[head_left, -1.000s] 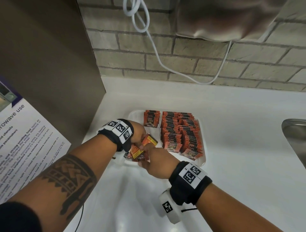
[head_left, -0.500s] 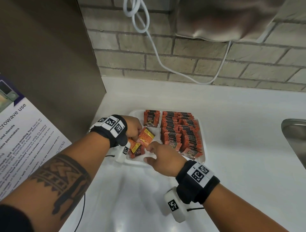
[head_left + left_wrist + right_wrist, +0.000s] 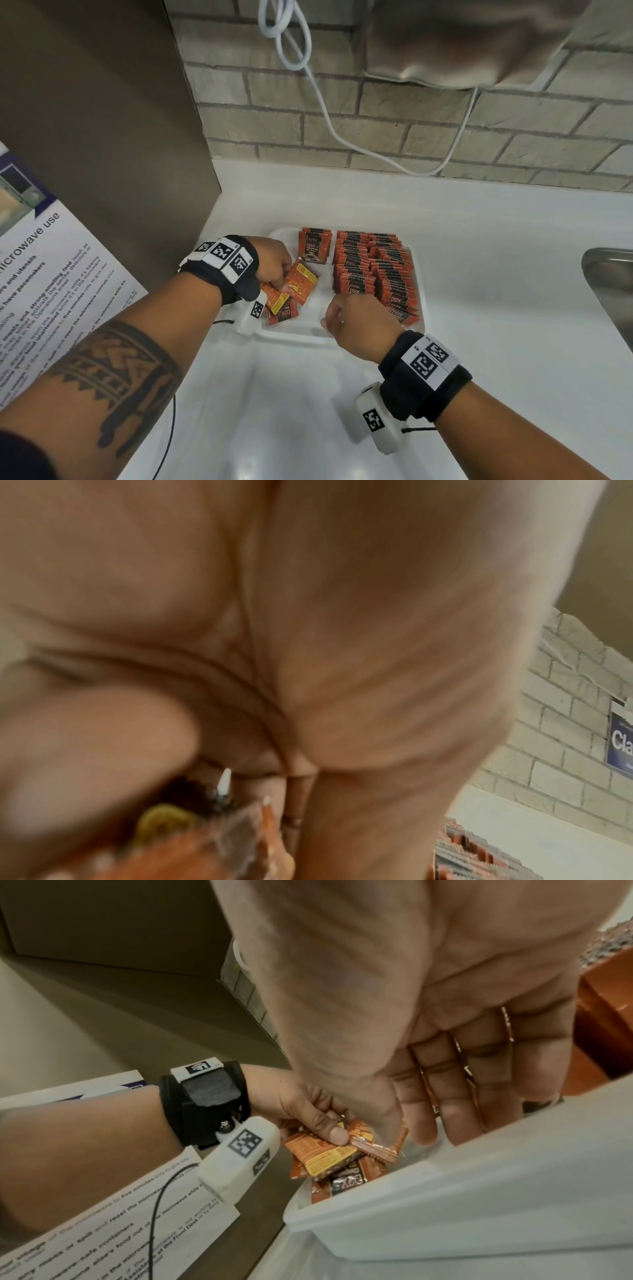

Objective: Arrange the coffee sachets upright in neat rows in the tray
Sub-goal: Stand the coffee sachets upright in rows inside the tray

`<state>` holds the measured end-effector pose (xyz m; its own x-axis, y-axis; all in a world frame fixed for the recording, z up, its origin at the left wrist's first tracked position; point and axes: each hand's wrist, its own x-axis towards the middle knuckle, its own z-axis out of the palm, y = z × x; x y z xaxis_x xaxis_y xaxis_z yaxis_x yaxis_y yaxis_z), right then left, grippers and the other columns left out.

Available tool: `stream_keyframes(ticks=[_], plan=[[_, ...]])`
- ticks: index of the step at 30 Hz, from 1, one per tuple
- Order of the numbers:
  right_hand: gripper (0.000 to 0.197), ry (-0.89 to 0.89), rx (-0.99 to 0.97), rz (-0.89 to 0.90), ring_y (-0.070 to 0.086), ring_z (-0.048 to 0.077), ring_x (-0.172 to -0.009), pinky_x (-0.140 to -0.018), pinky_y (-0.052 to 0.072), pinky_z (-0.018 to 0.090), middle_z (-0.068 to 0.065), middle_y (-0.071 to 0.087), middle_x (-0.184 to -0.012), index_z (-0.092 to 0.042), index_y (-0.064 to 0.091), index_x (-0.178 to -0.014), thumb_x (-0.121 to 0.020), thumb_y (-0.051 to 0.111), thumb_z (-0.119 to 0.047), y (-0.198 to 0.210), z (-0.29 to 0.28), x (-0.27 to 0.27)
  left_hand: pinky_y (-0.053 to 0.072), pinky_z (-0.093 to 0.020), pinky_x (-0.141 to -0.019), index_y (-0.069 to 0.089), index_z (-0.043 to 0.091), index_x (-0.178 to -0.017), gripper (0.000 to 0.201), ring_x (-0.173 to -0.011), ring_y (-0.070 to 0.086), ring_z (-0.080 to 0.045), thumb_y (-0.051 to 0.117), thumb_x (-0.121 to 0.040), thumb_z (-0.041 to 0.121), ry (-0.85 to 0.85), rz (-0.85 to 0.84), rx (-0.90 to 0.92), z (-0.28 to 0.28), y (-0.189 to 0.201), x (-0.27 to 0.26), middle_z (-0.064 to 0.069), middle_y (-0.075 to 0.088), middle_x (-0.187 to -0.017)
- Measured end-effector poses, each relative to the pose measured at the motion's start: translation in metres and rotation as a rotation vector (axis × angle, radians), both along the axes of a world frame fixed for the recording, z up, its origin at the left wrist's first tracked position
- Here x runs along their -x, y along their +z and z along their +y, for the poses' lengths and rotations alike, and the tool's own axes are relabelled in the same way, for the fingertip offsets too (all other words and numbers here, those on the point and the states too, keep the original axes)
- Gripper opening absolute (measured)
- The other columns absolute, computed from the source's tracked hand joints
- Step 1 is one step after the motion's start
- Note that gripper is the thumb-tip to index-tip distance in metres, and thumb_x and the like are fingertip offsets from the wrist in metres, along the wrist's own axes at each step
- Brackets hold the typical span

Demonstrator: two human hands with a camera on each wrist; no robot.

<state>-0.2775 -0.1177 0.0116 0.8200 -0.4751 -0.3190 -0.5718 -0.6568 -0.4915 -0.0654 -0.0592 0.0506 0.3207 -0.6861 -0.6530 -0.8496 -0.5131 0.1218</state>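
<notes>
A white tray [image 3: 294, 334] sits on the white counter. Orange coffee sachets stand in two packed rows [image 3: 373, 270] on its right side, and a short upright stack [image 3: 313, 245] stands at its back left. My left hand [image 3: 274, 263] pinches a few loose sachets [image 3: 301, 281] over the tray's left part; the thumb presses them in the right wrist view [image 3: 337, 1135]. More loose sachets [image 3: 282, 313] lie flat under them. My right hand [image 3: 356, 325] hovers at the tray's front edge, its fingers straight and relaxed [image 3: 462, 1110], holding nothing.
A brown cabinet side [image 3: 102, 137] rises at the left with a microwave notice [image 3: 44, 274] on it. A brick wall [image 3: 411, 120] with a white cable [image 3: 325, 113] is behind. A steel sink edge [image 3: 609, 281] lies at the right.
My right hand has let go of the sachets and drawn back right toward the tray's front edge. My left hand keeps hold of the loose sachets and has shifted slightly toward the tray's back.
</notes>
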Motion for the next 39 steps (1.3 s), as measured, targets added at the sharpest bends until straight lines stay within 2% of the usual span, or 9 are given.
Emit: stream_keyframes(ticks=[8, 14, 19, 22, 24, 26, 28, 32, 39], plan=[[0.027, 0.020, 0.050, 0.024, 0.065, 0.018, -0.094, -0.088, 0.057, 0.037, -0.001, 0.069, -0.106, -0.017, 0.069, -0.109, -0.097, 0.058, -0.038, -0.001, 0.000, 0.001, 0.050, -0.028, -0.080, 0.068, 0.018, -0.120, 0.032, -0.084, 0.060, -0.013, 0.071, -0.093, 0.033, 0.009, 0.028, 0.006, 0.001, 0.001, 0.001, 0.004, 0.069, -0.102], [0.021, 0.007, 0.007, -0.029, 0.066, 0.013, -0.084, -0.082, 0.057, 0.032, -0.007, 0.070, -0.094, -0.021, 0.072, -0.099, -0.098, 0.059, -0.037, 0.010, 0.002, 0.003, 0.046, -0.023, -0.066, 0.069, 0.019, -0.115, 0.028, -0.075, 0.058, -0.009, 0.072, -0.092, 0.035, 0.022, 0.053, 0.064, 0.005, 0.012, -0.004, 0.009, 0.065, -0.089], [0.011, -0.133, 0.009, -0.326, 0.056, -0.003, -0.061, -0.055, 0.041, 0.011, -0.021, 0.061, -0.076, -0.020, 0.066, -0.093, -0.098, 0.058, -0.027, 0.046, -0.012, -0.003, 0.043, -0.016, -0.048, 0.069, 0.020, -0.109, 0.021, -0.069, 0.062, -0.011, 0.073, -0.091, 0.031, 0.096, 0.225, 0.228, 0.010, 0.043, -0.008, 0.000, 0.074, -0.094], [0.031, -0.334, -0.120, -0.413, 0.060, 0.001, -0.075, -0.063, 0.040, 0.005, -0.011, 0.064, -0.086, -0.021, 0.051, -0.107, -0.092, 0.066, -0.043, 0.059, -0.034, -0.018, 0.047, -0.018, -0.048, 0.069, 0.021, -0.107, 0.019, -0.068, 0.066, -0.012, 0.074, -0.091, 0.029, 0.137, 0.403, 0.340, 0.006, 0.058, -0.005, 0.000, 0.075, -0.091], [0.047, -0.430, -0.408, -0.474, 0.071, 0.012, -0.080, -0.071, 0.055, 0.022, -0.002, 0.071, -0.096, -0.015, 0.052, -0.118, -0.087, 0.074, -0.042, 0.066, -0.045, -0.026, 0.048, -0.021, -0.049, 0.067, 0.022, -0.109, 0.020, -0.066, 0.067, -0.011, 0.073, -0.091, 0.030, 0.133, 0.471, 0.404, 0.003, 0.065, -0.001, -0.001, 0.076, -0.092], [0.042, -0.502, -0.656, -0.560, 0.068, 0.008, -0.062, -0.055, 0.053, 0.023, 0.005, 0.073, -0.094, -0.008, 0.056, -0.121, -0.089, 0.076, -0.027, 0.076, -0.049, -0.029, 0.046, -0.021, -0.047, 0.066, 0.021, -0.111, 0.022, -0.062, 0.065, -0.010, 0.072, -0.092, 0.031, 0.171, 0.522, 0.479, -0.001, 0.068, 0.002, -0.002, 0.076, -0.091], [0.034, -0.551, -0.724, -0.637, 0.062, 0.007, -0.053, -0.049, 0.048, 0.021, 0.011, 0.072, -0.091, -0.004, 0.057, -0.119, -0.090, 0.073, -0.015, 0.087, -0.054, -0.029, 0.043, -0.022, -0.046, 0.066, 0.019, -0.112, 0.023, -0.061, 0.061, -0.012, 0.071, -0.093, 0.031, 0.265, 0.583, 0.566, -0.002, 0.068, 0.003, -0.001, 0.075, -0.087], [0.016, -0.621, -0.752, -0.728, 0.074, 0.014, -0.071, -0.064, 0.058, 0.028, 0.009, 0.074, -0.102, -0.010, 0.052, -0.098, -0.094, 0.067, -0.009, 0.096, -0.063, -0.022, 0.040, -0.021, -0.045, 0.070, 0.022, -0.113, 0.024, -0.065, 0.053, -0.015, 0.072, -0.091, 0.031, 0.488, 0.678, 0.722, 0.002, 0.057, 0.003, -0.006, 0.071, -0.088], [0.032, -0.313, -0.244, -0.832, 0.070, 0.021, -0.090, -0.071, 0.054, 0.028, 0.004, 0.065, -0.114, -0.025, 0.057, -0.082, -0.086, 0.062, 0.006, 0.079, -0.066, -0.006, 0.043, -0.020, -0.046, 0.067, 0.019, -0.118, 0.024, -0.056, 0.059, -0.008, 0.067, -0.096, 0.028, 0.783, 0.814, 0.896, -0.003, 0.042, 0.020, -0.003, 0.069, -0.082]])
